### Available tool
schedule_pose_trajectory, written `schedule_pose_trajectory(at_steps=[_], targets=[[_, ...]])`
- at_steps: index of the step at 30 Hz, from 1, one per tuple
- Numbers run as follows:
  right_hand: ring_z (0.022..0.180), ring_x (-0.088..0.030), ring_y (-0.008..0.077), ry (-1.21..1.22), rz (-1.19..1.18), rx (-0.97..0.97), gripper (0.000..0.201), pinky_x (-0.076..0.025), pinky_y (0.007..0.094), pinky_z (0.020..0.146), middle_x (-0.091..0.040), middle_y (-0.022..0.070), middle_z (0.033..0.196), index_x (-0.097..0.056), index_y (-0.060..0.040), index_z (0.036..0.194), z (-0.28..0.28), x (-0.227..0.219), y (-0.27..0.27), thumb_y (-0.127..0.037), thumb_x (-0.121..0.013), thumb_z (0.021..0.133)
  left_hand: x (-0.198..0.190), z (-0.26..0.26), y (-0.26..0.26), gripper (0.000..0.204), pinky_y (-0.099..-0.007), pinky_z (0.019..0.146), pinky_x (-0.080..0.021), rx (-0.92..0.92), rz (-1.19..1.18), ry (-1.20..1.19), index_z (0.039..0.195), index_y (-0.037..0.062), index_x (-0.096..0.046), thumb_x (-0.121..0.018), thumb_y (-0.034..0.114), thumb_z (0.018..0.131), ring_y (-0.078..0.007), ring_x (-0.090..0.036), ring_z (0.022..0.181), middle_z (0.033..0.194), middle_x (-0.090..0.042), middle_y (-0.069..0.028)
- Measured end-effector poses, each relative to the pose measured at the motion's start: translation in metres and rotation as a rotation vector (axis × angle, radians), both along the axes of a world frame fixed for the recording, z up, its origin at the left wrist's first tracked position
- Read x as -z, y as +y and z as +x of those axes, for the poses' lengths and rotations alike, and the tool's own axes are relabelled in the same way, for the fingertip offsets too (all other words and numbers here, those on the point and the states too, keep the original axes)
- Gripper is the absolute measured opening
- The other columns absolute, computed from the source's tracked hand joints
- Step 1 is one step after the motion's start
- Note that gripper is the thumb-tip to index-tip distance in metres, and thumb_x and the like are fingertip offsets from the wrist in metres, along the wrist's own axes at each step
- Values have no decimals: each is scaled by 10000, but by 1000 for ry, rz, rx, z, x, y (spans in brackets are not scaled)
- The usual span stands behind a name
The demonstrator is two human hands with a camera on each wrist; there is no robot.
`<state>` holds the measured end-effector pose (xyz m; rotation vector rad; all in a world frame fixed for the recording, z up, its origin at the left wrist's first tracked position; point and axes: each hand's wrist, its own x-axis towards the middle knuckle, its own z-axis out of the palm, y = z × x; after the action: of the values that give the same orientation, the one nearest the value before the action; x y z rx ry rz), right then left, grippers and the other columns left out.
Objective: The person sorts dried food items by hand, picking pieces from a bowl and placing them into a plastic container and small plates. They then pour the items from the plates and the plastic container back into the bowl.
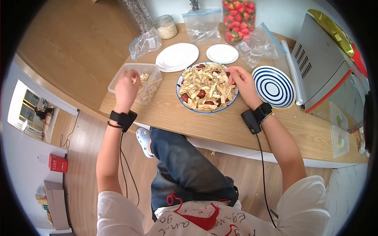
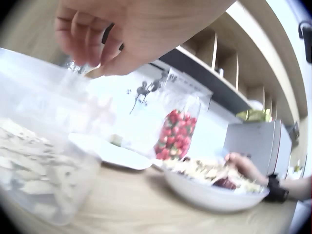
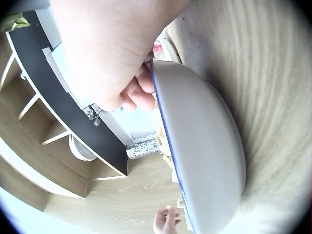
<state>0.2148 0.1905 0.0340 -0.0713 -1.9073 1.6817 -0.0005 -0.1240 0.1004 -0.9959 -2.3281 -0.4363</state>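
My left hand [image 1: 126, 87] is raised over the clear plastic container [image 1: 112, 87], its fingertips pinching a pale dried slice [image 1: 134, 80]. Similar pale slices [image 2: 36, 168] lie inside the container. On the right, my right hand [image 1: 243, 83] reaches over the rim of a blue-edged bowl [image 3: 207, 141], with curled fingers at the heaped contents. Pale dried slices [image 1: 204, 84] fill this bowl, with several wrinkled dark red dates [image 1: 201, 94] among them. I cannot tell whether the right fingertips hold anything.
White plates [image 1: 177, 57] [image 1: 222, 54] stand behind the bowl, and a blue-striped plate [image 1: 273, 87] is to its right. Zip bags [image 1: 202, 25], a jar of oats [image 1: 165, 27] and a tall container of strawberries [image 1: 239, 19] line the back. A grey oven [image 1: 321, 59] stands at the right.
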Motion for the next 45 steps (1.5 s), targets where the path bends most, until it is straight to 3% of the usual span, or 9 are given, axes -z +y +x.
schedule_pose_trajectory(at_steps=[1, 4, 10, 13, 15, 17, 20, 26, 45], targets=[[645, -488, 53, 1, -5, -1, 214, -389, 187, 637, -527, -7, 660, -579, 8, 1022, -1, 1, 0, -157, -460, 955, 9, 1, -3, 191, -372, 680, -494, -133, -202, -24, 914, 70, -641, -557, 235, 866, -320, -622, 761, 881, -632, -132], [648, -489, 53, 5, -16, -13, 211, -389, 189, 637, -528, -6, 662, -579, 5, 1023, -3, 2, 1, -154, -458, 956, 11, 0, -6, 229, -376, 716, -495, -159, -73, -363, 942, 64, -650, -551, 256, 865, -318, -631, 829, 895, -661, -139], [652, -489, 53, -7, -17, -16, 210, -389, 188, 640, -526, -6, 663, -578, 4, 1026, -2, 1, 0, -152, -456, 956, 8, 6, 1, 205, -393, 782, -478, -24, 80, -495, 960, 31, -641, -565, 190, 854, -322, -625, 875, 912, -656, -166], [650, -487, 52, 4, -4, -17, 210, -389, 188, 639, -525, -8, 663, -578, 5, 1023, -2, 1, 1, -155, -459, 955, 5, 26, 17, 176, -391, 801, -469, 225, 152, -170, 960, 22, -627, -587, 139, 835, -321, -605, 884, 962, -622, -166], [652, -488, 52, -6, -24, -10, 209, -389, 187, 636, -527, -7, 665, -577, 4, 1023, -2, 2, 1, -157, -461, 955, -1, 56, 39, 167, -379, 809, -464, 375, 147, -126, 960, 21, -608, -599, 114, 822, -327, -575, 911, 994, -585, -162], [654, -489, 52, -18, -29, -13, 207, -389, 187, 634, -528, -7, 667, -576, 2, 1023, -2, 3, 0, -157, -462, 955, 3, 78, 57, 185, -337, 786, -473, 430, 75, -80, 991, 27, -609, -609, 105, 824, -269, -597, 878, 1019, -590, -116], [656, -490, 52, -9, -8, -14, 205, -388, 185, 633, -530, -8, 671, -575, -1, 1027, -2, 3, 1, -155, -459, 956, 4, 114, 77, 193, -337, 744, -487, 495, -81, -408, 985, 29, -612, -630, 129, 821, -256, -600, 827, 994, -583, -117], [656, -487, 52, -12, 12, -6, 208, -387, 185, 635, -528, -8, 671, -573, 1, 1031, 0, -1, -1, -151, -452, 958, 19, 112, 89, 196, -316, 665, -501, 554, -19, -342, 956, 19, -614, -661, 135, 806, -238, -597, 724, 894, -568, -124], [656, -484, 49, -6, -11, -15, 206, -388, 187, 631, -523, -8, 673, -577, 4, 1027, 0, -1, -1, -148, -459, 954, 10, 102, 90, 137, -368, 673, -494, 549, -68, -227, 915, 4, -628, -628, 71, 795, -304, -612, 742, 814, -628, -140]])
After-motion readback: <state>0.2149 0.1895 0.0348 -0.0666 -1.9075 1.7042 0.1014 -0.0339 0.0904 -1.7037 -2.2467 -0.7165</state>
